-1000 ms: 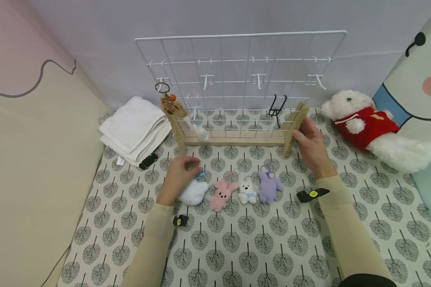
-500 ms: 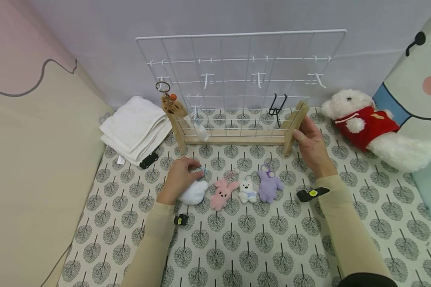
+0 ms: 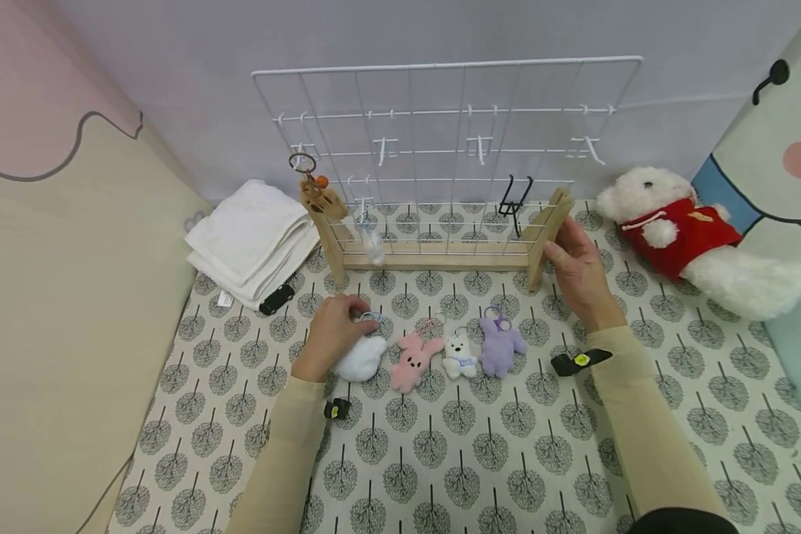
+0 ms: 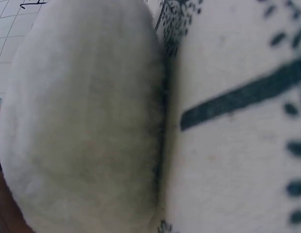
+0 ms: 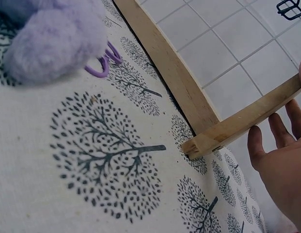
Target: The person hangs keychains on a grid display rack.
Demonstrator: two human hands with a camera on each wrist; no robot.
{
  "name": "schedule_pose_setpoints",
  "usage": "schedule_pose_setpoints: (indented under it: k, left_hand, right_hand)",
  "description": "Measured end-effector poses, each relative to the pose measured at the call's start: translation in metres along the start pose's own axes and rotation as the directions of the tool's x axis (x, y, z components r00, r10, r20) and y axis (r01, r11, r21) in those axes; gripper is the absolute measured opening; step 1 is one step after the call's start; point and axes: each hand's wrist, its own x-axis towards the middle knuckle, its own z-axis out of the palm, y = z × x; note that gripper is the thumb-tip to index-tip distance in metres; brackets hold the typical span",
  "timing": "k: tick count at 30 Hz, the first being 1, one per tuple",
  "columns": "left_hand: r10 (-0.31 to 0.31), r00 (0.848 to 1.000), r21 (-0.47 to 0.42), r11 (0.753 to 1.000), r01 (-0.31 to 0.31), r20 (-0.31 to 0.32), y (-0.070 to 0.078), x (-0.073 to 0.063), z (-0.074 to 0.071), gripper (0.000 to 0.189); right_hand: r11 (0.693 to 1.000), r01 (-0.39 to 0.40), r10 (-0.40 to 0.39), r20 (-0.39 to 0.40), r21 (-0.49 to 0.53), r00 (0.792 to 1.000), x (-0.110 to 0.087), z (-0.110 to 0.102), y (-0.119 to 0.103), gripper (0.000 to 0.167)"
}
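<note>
My left hand (image 3: pixel 334 335) pinches the light blue ring (image 3: pixel 371 317) of a white plush keychain (image 3: pixel 363 359), whose fluffy body lies on the tablecloth and fills much of the left wrist view. My right hand (image 3: pixel 579 276) grips the right wooden leg (image 3: pixel 549 241) of a white wire grid rack (image 3: pixel 434 152), with fingers along its outer side in the right wrist view. To the right of the white plush lie a pink bunny keychain (image 3: pixel 410 362), a small white bear keychain (image 3: pixel 460 357) and a purple plush keychain (image 3: pixel 499 348).
A brown plush keychain (image 3: pixel 323 199) and a small whitish one (image 3: pixel 374 246) hang at the rack's left. White hooks (image 3: pixel 480 148) and a black hook (image 3: pixel 515 204) are on the grid. Folded white towels (image 3: pixel 250 237), a black clip-like object (image 3: pixel 277 299) and a red-dressed plush (image 3: pixel 681 230) flank it.
The left fingers have shifted slightly and the blue ring now stands up as a clear loop at their tips. The small hanging keychain sways a little. My right hand stays put.
</note>
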Motion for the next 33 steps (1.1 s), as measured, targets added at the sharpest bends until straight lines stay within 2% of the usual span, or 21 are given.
schedule_pose_setpoints:
  k: [10,18,25,33]
  left_hand:
    - [-0.021,0.999,-0.007,1.0,0.021,-0.027,-0.003,-0.003,0.0,0.024]
    - [0.016,0.998,-0.024,1.0,-0.017,-0.066,-0.002,-0.004,0.0,0.021]
    - [0.032,0.998,-0.038,0.999,-0.034,-0.057,0.001,-0.006,-0.005,0.016]
    - [0.038,0.996,-0.065,0.997,-0.043,-0.082,0.004,-0.008,-0.012,0.013]
  right_hand:
    - [1.0,-0.016,0.017,0.01,-0.002,1.0,-0.002,0.0,0.0,0.061]
    - [1.0,-0.001,0.0,0.029,0.006,1.0,-0.002,-0.003,0.001,0.06]
    - [1.0,-0.007,0.007,0.024,0.002,1.0,-0.002,-0.002,0.001,0.061]
    - [1.0,0.013,-0.013,0.039,0.011,0.999,0.0,-0.002,0.001,0.06]
